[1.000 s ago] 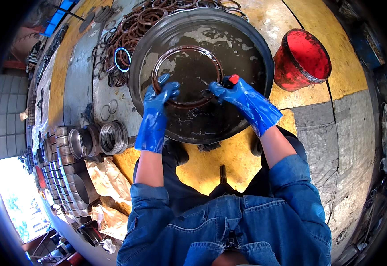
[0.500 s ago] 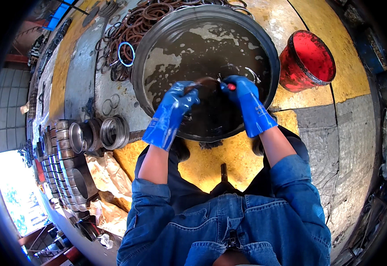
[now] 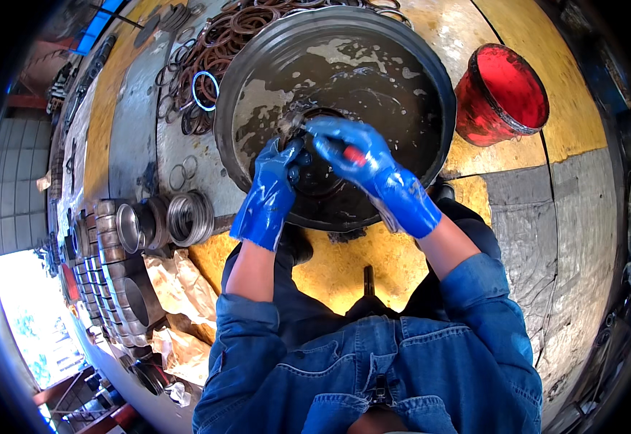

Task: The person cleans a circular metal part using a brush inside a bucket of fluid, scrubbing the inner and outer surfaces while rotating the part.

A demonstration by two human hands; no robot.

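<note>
Both my hands wear wet blue rubber gloves and work over a wide round metal basin [image 3: 226, 148] of dark, murky liquid. My left hand [image 3: 278, 165] grips the left side of a dark metal ring [image 3: 324, 111], holding it above or in the liquid; I cannot tell which. In my right hand [image 3: 355, 148] is a red-handled brush [image 3: 354, 155]. Its greyish head meets the ring's upper left part, close to my left fingertips. The gloves hide much of the ring and of the brush.
Many rusty rings [image 3: 210, 43] lie heaped behind and left of the basin, with a shiny ring [image 3: 205, 90] among them. A red bucket [image 3: 507, 94] stands at right. Metal cylinders [image 3: 120, 275], a wire-like ring stack [image 3: 190, 218] and brown paper [image 3: 178, 286] are at left.
My right hand has moved left across the basin, bringing the brush onto the ring. My left hand has shifted slightly left and down and still holds the ring.
</note>
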